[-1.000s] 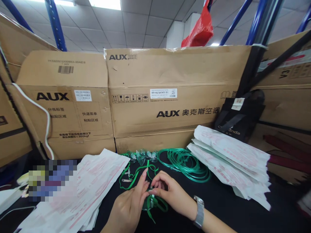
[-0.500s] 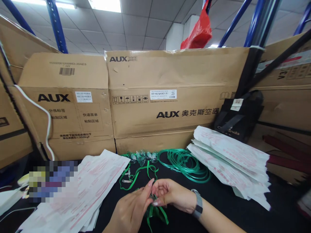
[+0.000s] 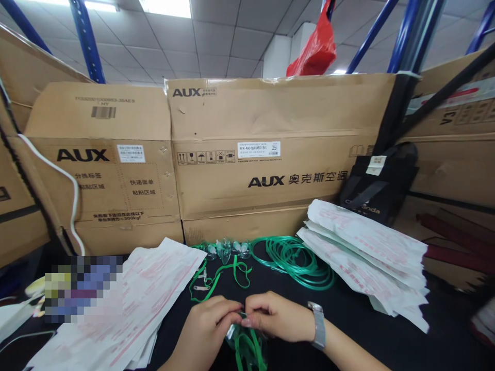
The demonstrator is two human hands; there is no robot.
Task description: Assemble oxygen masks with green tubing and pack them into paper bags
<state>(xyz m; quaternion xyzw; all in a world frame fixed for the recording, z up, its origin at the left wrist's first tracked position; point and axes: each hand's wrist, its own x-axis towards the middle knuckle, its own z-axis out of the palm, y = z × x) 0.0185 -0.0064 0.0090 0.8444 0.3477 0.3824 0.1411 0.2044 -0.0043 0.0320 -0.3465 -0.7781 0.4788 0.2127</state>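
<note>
Low in the middle, my left hand (image 3: 204, 327) and my right hand (image 3: 276, 317) meet at the top of a clear green-tinted face mask (image 3: 232, 334). Fingers and thumbs of both hands are closed in a pinch on its upper edge, which they partly cover. A green elastic strap (image 3: 250, 349) hangs in loops over the mask. Just beyond my hands lie loose green straps (image 3: 222, 268) with small metal strips (image 3: 201, 288). Behind these sit several small clear plastic fittings (image 3: 225, 251) in a row, beside a coil of green tubing (image 3: 290, 260).
White printed paper pouches (image 3: 127, 304) are stacked on the left, with another stack of pouches (image 3: 367, 257) on the right. Large cardboard boxes (image 3: 216, 196) stand as a wall at the back. A black bag (image 3: 375, 185) leans at the right, and a white cable (image 3: 75, 206) hangs at left.
My fingers have closed together on the mask's upper edge, and my left fingers, raised before, are now lower. More of the mask and its strap shows below my hands.
</note>
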